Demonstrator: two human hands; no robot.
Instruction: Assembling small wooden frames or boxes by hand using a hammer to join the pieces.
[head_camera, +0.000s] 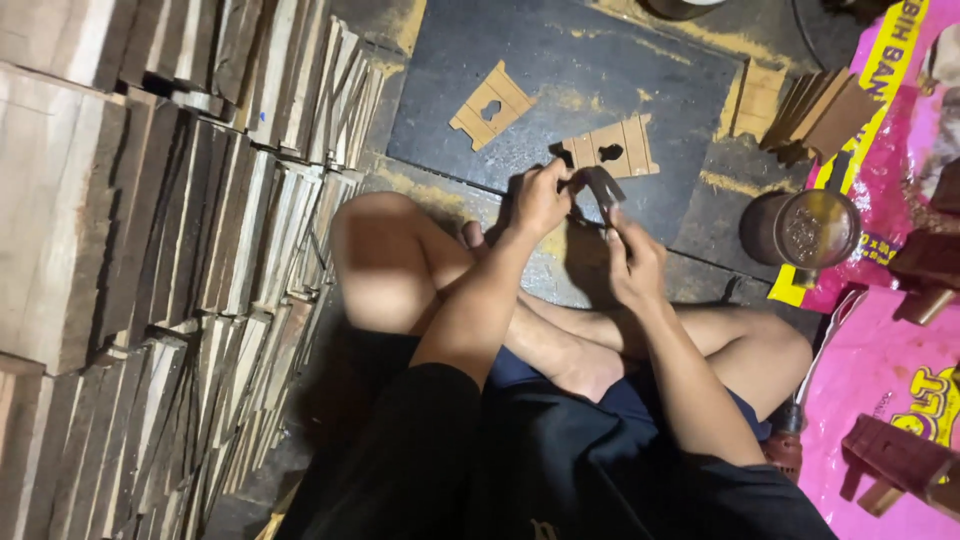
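I sit cross-legged on the floor. My left hand (540, 196) and my right hand (632, 258) are raised together in front of me, both pinching a small dark grey piece (601, 186) between them. Just beyond the hands lies a flat wooden cut-out with a dark hole (610, 148) on a dark board (580, 60). A second, similar wooden cut-out (491, 104) lies further left on that board.
Tall stacks of thin wooden slats (150, 250) fill the left side. A small stack of wooden pieces (815, 110) lies at the upper right. A round tin (812, 230) stands by a pink plastic sheet (870, 360). Dark wooden items (900, 460) rest on the sheet.
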